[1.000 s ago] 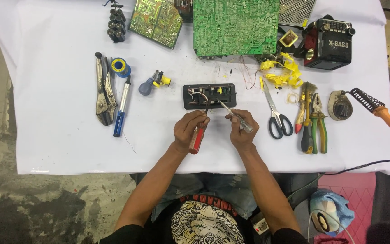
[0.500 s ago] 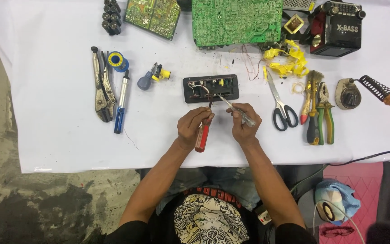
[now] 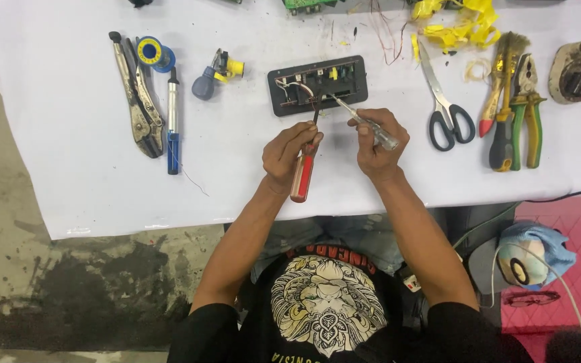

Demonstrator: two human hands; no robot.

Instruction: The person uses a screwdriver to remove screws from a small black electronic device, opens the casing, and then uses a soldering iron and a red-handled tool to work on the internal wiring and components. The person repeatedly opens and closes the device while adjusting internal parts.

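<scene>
The left hand (image 3: 290,153) is clenched around a red-handled screwdriver (image 3: 302,176), whose dark shaft runs up from the fist to the lower edge of a small black panel (image 3: 317,85) lying on the table (image 3: 68,175) just beyond the knuckles. The right hand (image 3: 379,142), close beside the left, grips a clear-handled screwdriver (image 3: 371,128) between thumb and fingers; its thin metal shaft slants up and to the left from the fist, and its tip rests inside the open back of the same panel, among short wires and small parts.

Just past the right hand, on its outer side, lie black-handled scissors (image 3: 444,101) with blades pointing away from the person. Farther out that way sit a brush (image 3: 499,81) and green-handled pliers (image 3: 524,107), side by side, and beyond them a round grey object (image 3: 574,72) near the table edge. Crumpled yellow tape (image 3: 458,23) lies above the scissors.

On the outer side of the left hand, well apart, a small blue and yellow part (image 3: 213,74) lies on the white cover. Farther out still are a blue-handled tool (image 3: 173,121), locking pliers (image 3: 136,94) and a blue spool (image 3: 152,52).
</scene>
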